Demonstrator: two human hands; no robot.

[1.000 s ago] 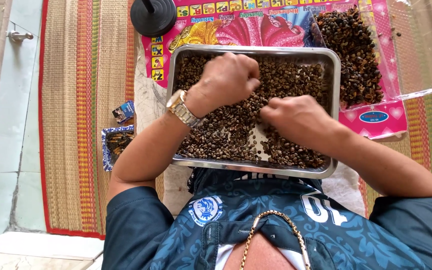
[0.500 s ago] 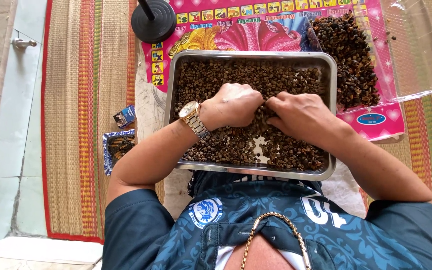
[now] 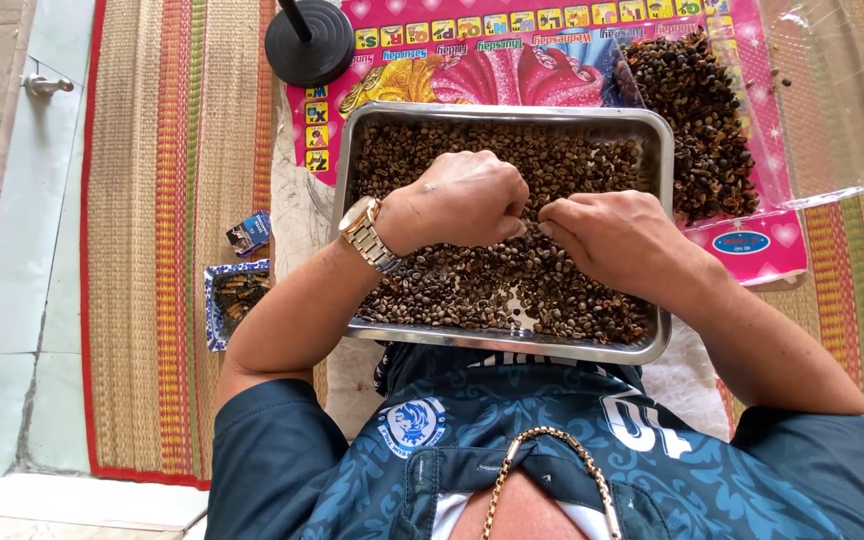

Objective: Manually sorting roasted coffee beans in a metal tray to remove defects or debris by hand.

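A steel tray (image 3: pixel 340 200) full of small brown beans (image 3: pixel 572 165) rests in front of me. My left hand (image 3: pixel 457 200), with a gold watch on its wrist, is curled into a loose fist over the middle of the tray. My right hand (image 3: pixel 607 235) lies beside it, fingers bent. The fingertips of both hands meet over the beans and pinch at them; what is between them is hidden. A small bare patch of tray bottom (image 3: pixel 522 318) shows near the front edge.
A heap of darker husks (image 3: pixel 707 110) lies on a pink printed sheet (image 3: pixel 472 60) behind the tray, under clear plastic (image 3: pixel 832 90). A black round stand base (image 3: pixel 309 40) is at the back left. On the woven mat (image 3: pixel 172 250) sit a small dish (image 3: pixel 227 300) and a pack (image 3: pixel 249 232).
Both hands have shifted slightly within the tray and drawn together, their fingertips now meeting at the middle. The bare patch in the beans has shrunk.
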